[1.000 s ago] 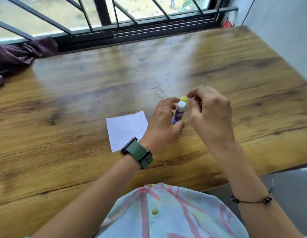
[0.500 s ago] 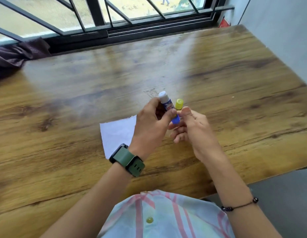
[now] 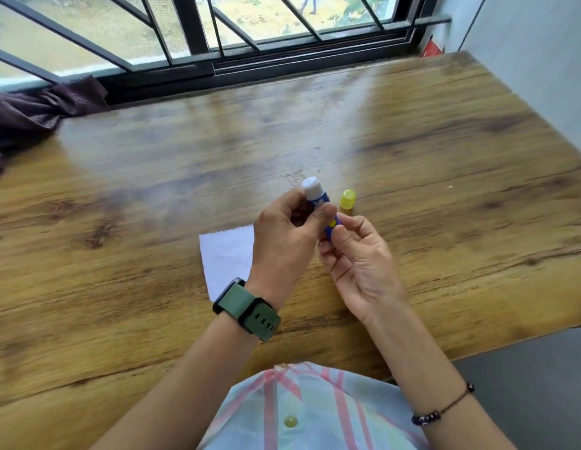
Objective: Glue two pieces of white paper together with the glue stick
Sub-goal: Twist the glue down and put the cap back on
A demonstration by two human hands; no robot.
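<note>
A blue glue stick [image 3: 316, 193] with its white tip bared points up and away from me, held above the wooden table [image 3: 445, 177]. My left hand [image 3: 287, 235] grips its body between thumb and fingers. My right hand [image 3: 357, 261] pinches its lower end with thumb and forefinger. The yellow cap [image 3: 347, 199] stands on the table just right of the stick, apart from both hands. White paper [image 3: 226, 258] lies flat on the table under and left of my left hand, which hides part of it; whether it is one sheet or two I cannot tell.
A dark cloth [image 3: 32, 115] lies bunched at the far left by the barred window [image 3: 217, 37]. A grey wall [image 3: 542, 60] runs along the table's right side. The table's near edge [image 3: 510, 344] drops off at the lower right.
The cap has come off the stick and now stands on the table. My right hand has moved from the top of the stick down to its lower end. The stick has tilted up.
</note>
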